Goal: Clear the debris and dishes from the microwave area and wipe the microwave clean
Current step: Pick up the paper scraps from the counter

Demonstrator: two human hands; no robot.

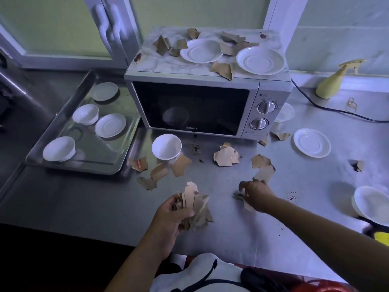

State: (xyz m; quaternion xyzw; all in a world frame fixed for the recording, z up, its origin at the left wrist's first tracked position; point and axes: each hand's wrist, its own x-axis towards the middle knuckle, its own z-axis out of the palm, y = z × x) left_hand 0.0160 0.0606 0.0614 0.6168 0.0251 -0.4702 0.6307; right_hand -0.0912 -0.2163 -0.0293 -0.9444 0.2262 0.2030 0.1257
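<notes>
Many jagged brown paper scraps (pixel 226 159), left hand (pixel 168 218) clutching some, brushed-steel counter (pixel 84 203)

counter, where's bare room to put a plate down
Bare steel lies on the near side of the tray, left of the left hand, and right of the saucer. It is crowded with scraps before and atop the microwave.

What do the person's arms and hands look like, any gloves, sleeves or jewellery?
The left hand and right hand are bare, with no gloves. The left forearm and right forearm are bare too, no sleeve showing up to the frame edge. No watch, ring or bracelet shows in this dim view.
</notes>
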